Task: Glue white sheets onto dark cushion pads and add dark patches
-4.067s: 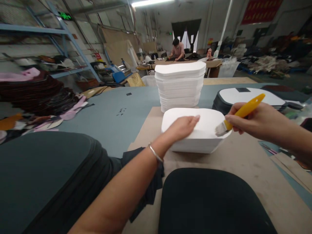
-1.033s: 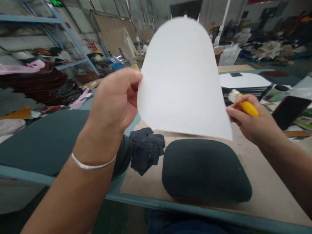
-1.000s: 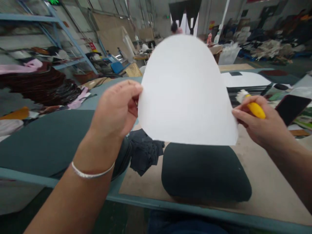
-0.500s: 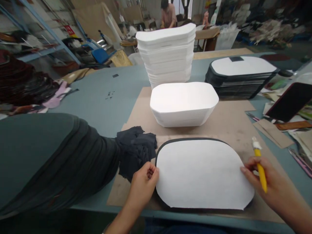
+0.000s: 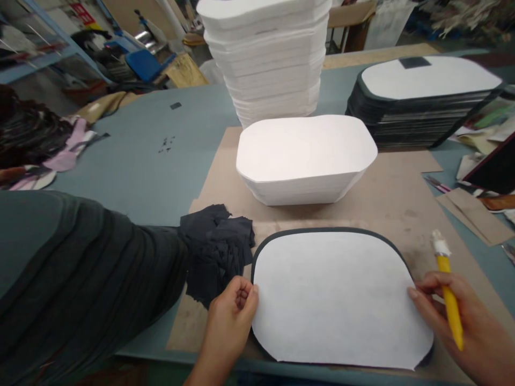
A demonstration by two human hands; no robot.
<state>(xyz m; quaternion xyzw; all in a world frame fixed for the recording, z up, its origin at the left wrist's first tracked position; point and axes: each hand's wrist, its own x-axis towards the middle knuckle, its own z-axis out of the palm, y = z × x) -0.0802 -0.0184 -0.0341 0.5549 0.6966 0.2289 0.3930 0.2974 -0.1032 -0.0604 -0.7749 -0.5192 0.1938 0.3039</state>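
A white oval-ended sheet (image 5: 338, 300) lies over a slightly larger dark piece (image 5: 322, 230), whose rim shows along the top and sides. My left hand (image 5: 232, 311) pinches the sheet's left edge between thumb and finger. At the opposite edge, my right hand (image 5: 454, 305) has thumb and forefinger closed on the white sheet. A yellow pen-like tool (image 5: 450, 305) with a whitish end is also tucked in that hand, its pale end pointing away from me. Crumpled dark cloth scraps (image 5: 217, 252) lie just beyond my left hand.
A short stack of white sheets (image 5: 306, 155) stands behind the work, a tall white stack (image 5: 269, 64) farther back. Dark-edged pieces (image 5: 422, 107) are piled at back right. A large dark fabric pile (image 5: 88, 279) fills the left. Brown board (image 5: 394, 198) lies beneath; a phone-like slab (image 5: 494, 166) leans right.
My view has tilted down and come closer, so the person in the background is out of frame. Both hands keep to the sheet's two side edges, and the sheet lies much the same.
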